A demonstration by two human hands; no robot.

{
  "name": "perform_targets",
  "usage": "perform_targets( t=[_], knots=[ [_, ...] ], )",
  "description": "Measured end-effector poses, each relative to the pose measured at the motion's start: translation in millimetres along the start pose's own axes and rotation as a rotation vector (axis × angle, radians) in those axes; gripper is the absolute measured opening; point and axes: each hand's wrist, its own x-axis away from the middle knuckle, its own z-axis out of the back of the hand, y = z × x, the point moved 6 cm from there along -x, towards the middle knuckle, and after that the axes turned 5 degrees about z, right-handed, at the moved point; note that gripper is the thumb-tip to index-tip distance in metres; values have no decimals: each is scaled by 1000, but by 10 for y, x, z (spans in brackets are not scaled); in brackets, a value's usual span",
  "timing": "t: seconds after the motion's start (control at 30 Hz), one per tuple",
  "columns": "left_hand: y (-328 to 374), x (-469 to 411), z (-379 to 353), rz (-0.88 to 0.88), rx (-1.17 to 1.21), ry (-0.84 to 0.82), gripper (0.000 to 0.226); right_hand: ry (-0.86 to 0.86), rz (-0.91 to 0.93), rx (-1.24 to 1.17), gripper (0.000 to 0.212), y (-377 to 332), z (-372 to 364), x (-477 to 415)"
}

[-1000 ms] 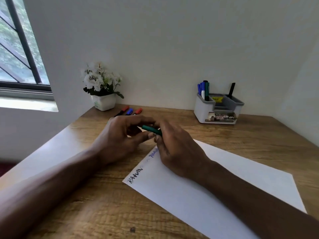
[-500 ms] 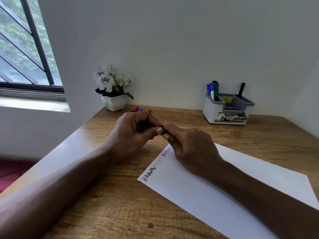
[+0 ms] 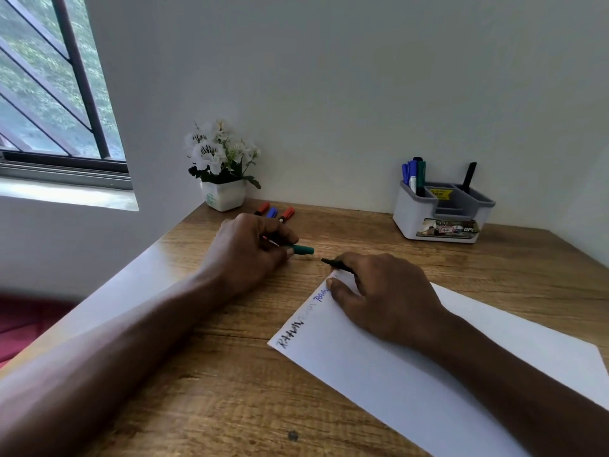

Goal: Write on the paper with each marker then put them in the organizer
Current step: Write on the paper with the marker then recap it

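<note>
Green marker (image 3: 339, 266): Since its cap was off, it lay ready in the right hand, above the paper's far corner.
Marker tip (image 3: 326, 260): dark, pointing left, just off the sheet's edge; the next move probably called for bringing it down onto bare paper beyond the blue word while the sheet was kept from sliding.
Green cap (image 3: 303, 249): pinched at the left hand's fingertips, near the tip but apart from it.
Right hand (image 3: 385, 295): fingers curled round the marker's barrel, palm side down over the paper.
Left hand (image 3: 247, 249): fingers curled, gripping the cap, set on the table just left of the sheet.
Paper (image 3: 428, 374): white, lying slantwise; a black word (image 3: 290, 334) and a blue word (image 3: 322, 295) ran along its left edge and no green one showed, so uncapping looked done and writing in green looked to be the step in hand.
Organizer (image 3: 441, 222): white and grey, by the far wall, well apart; blue and green markers stood in its left compartment, a black one at its right.
Loose markers (image 3: 272, 212): two red-capped and one blue-capped, lying behind the left hand, near a flower pot (image 3: 224, 196).
</note>
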Motion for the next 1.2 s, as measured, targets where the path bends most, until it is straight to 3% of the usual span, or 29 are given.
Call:
perform_targets(
  t=[0.43,0.57,0.77,1.03,1.1,1.2],
  knots=[
    [19,-1,-30,-9,-291,-45,25,-47,-15,42,67,-35,-4,31],
    [-16,-20,-41,22,-331,-70,51,11,-41,52,64,48,-65,-100],
    [-57,13,-137,73,-355,-268,108,77,-68,62,52,171,-110,-394],
    [-161,-11,-273,123,-493,-420,114,250,11,-17,44,159,28,-343],
    [-160,-12,-283,127,-515,-434,115,213,87,-169,47,105,71,-327],
    [-162,-7,-296,115,-535,-446,112,173,-24,-841,26,12,132,-251]
  ],
)
